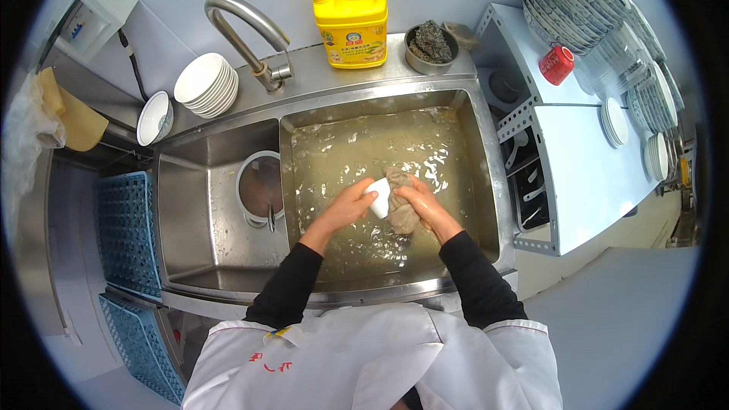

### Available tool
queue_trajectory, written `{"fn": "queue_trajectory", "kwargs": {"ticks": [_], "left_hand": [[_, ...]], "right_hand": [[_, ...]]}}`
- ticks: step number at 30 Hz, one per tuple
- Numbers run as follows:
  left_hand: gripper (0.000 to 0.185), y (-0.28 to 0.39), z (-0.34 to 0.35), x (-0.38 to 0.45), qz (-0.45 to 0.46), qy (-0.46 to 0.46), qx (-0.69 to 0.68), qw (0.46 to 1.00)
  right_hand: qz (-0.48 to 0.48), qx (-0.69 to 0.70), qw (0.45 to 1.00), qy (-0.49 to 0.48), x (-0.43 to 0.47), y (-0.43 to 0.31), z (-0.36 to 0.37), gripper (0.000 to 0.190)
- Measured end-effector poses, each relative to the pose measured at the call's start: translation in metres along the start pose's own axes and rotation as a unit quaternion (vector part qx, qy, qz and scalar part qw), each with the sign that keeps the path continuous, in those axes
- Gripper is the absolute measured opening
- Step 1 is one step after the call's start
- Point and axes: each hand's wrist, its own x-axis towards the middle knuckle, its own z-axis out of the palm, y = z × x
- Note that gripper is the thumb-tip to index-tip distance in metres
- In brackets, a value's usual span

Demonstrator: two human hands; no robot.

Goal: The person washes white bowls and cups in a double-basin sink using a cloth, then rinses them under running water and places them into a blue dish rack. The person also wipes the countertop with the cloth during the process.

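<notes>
My left hand [348,205] grips a small white dish [378,198], perhaps a cup or bowl, by its left side. Against the dish's right side my right hand [420,200] presses a wet, greyish-brown cloth [402,213]. The cloth hides part of the dish. Both hands are just above the cloudy water in the right basin [490,205] of a stainless steel double sink. Whatever lies under the murky surface cannot be made out.
In the left basin [188,228] stands a round pot [259,185] with a utensil handle. Behind are stacked white bowls [208,85], a gooseneck faucet [245,28], a yellow detergent jug [353,25] and a metal bowl of scourers [431,48]. Right, a shelf [586,165] bears stacked plates [569,5] and a red cup [556,65].
</notes>
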Motion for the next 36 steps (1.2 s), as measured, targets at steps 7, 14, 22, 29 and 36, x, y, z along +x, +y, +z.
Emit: {"fn": "queue_trajectory", "kwargs": {"ticks": [7,14,22,29,36], "left_hand": [[0.03,-0.023,0.013,0.004,-0.013,0.011,-0.293,0.956],[0.044,-0.016,0.028,-0.001,-0.007,0.056,-0.525,0.849],[0.043,-0.067,0.015,0.018,-0.012,0.133,-0.69,0.712],[0.047,-0.059,0.037,0.019,-0.08,0.217,-0.607,0.76],[0.041,-0.069,0.018,0.013,-0.074,0.16,-0.686,0.706]], "right_hand": [[0.031,0.004,0.999,-0.017,0.005,-0.004,-0.006,0.048],[0.134,0.275,0.951,-0.037,-0.014,0.0,0.008,0.042],[-0.095,-0.077,0.987,0.102,-0.012,0.035,0.012,0.051],[-0.168,-0.465,0.868,0.05,-0.034,-0.011,0.05,0.067],[-0.211,-0.452,0.86,0.105,-0.038,0.002,0.028,0.063]]}}
